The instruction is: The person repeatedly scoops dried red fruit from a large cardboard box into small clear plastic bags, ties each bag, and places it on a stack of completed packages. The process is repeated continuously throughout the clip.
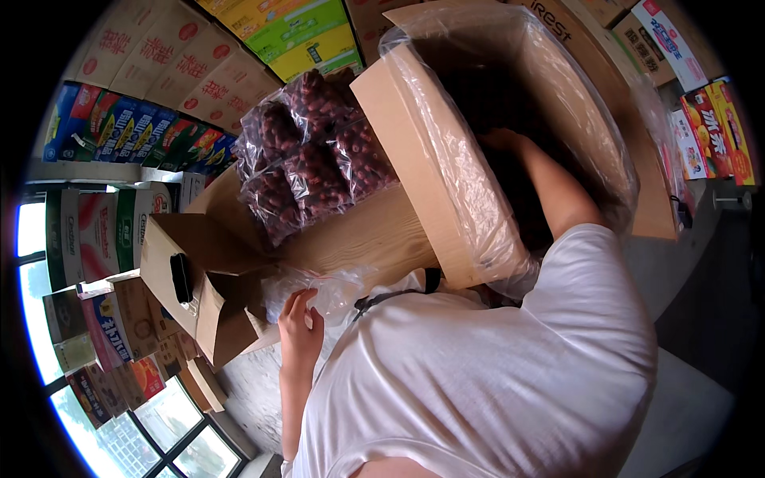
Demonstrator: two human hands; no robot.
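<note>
My left hand (300, 325) is at the table's near edge, its fingers curled on a clear plastic zip bag (334, 290) with a reddish line along its top. My right hand (502, 138) reaches down into a large cardboard box (412, 155) lined with a clear plastic sheet (472, 185). The inside of that box is dark, so what the right fingers touch cannot be made out. Beyond the left hand, several filled clear bags of dark red dried fruit (317, 167), seemingly jujubes, lie side by side in rows.
An open cardboard carton (173, 281) with a dark handle slot stands left of the zip bag. The wood-grain table (364, 233) shows between the filled bags and the large box. Stacked cartons (173, 66) line the back, and more boxes (101, 233) stand before the window.
</note>
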